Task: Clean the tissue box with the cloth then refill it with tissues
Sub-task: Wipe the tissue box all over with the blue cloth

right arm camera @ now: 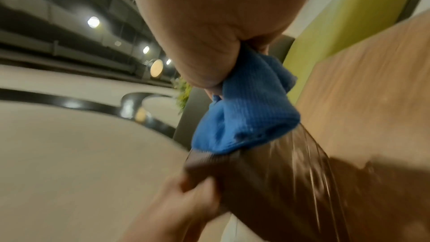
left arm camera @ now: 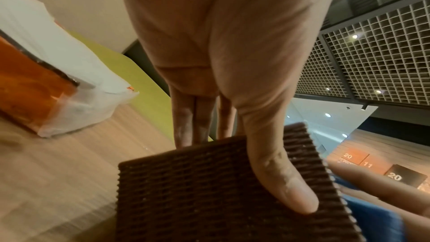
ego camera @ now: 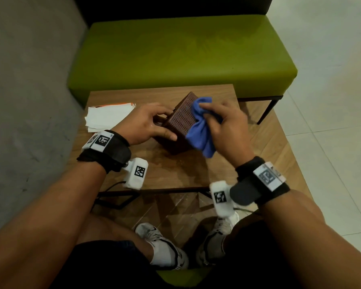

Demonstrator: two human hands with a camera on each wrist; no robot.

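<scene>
**Cloth pressed to the tilted tissue box**

Nearest the camera, 2 white shoes rest on the wood-pattern floor under the front edge of the bench.

Above them, both wrists carry black straps with white marker blocks. The left hand grips the brown woven tissue box from its left side: the left wrist view shows the thumb laid flat across one ribbed face while the fingers reach down behind the far edge. The box is tilted, one lower corner down near the middle of the bench.

The right hand is curled round a bunched blue cloth and holds it against the box's right-hand face. In the right wrist view the cloth spills out below the closed palm and touches the top edge of the box, which is blurred there. A fold of cloth hangs below the hand.

Farther left on the bench, just beyond the left hand, lies a stack of white tissues in a clear wrapper with orange print, apart from the box.

Behind the bench stands a green padded seat, with a grey wall to its left.
</scene>
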